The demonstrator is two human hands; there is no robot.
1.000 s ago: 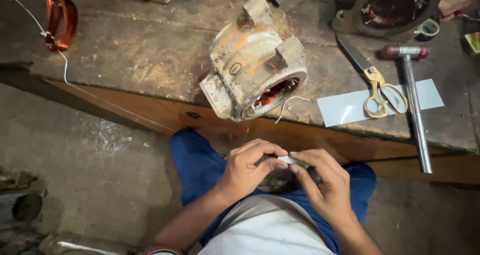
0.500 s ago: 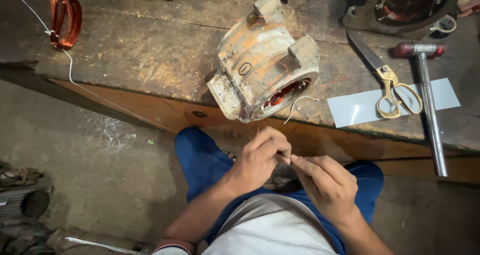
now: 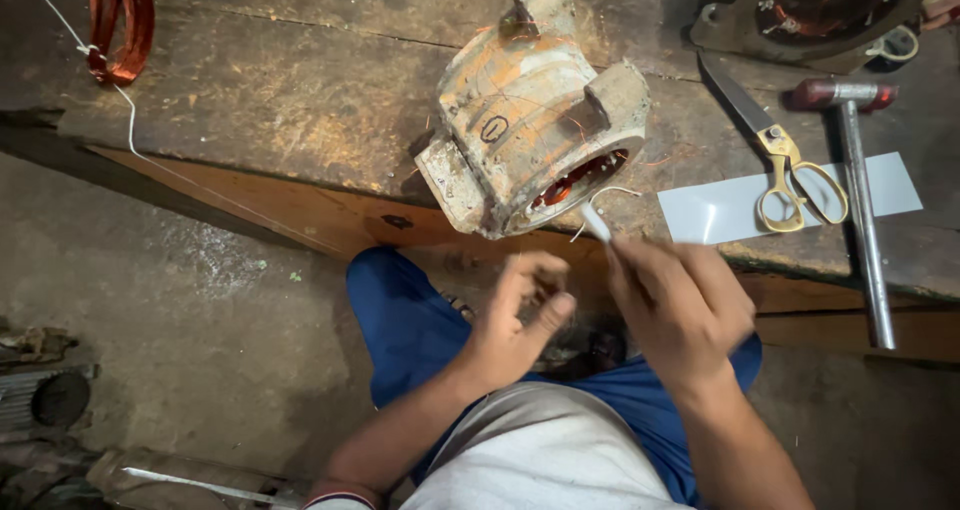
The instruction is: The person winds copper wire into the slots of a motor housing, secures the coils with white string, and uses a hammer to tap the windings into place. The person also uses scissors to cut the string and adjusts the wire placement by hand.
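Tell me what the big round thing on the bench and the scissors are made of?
The motor housing looks like cast metal with worn pale paint and rusty orange patches; reddish wire, probably copper, shows inside its opening. The scissors seem to be steel, with dark blades and shiny gold-coloured handles. They lie on a glossy grey sheet, possibly plastic or coated paper.

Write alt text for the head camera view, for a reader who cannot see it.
A seated person's right hand lifts a small white strip toward the open end of a worn motor stator housing on a wooden workbench, while the left hand hangs empty, fingers curled. Gold-handled scissors, a white sheet and a hammer lie to the right, a copper wire coil far left.
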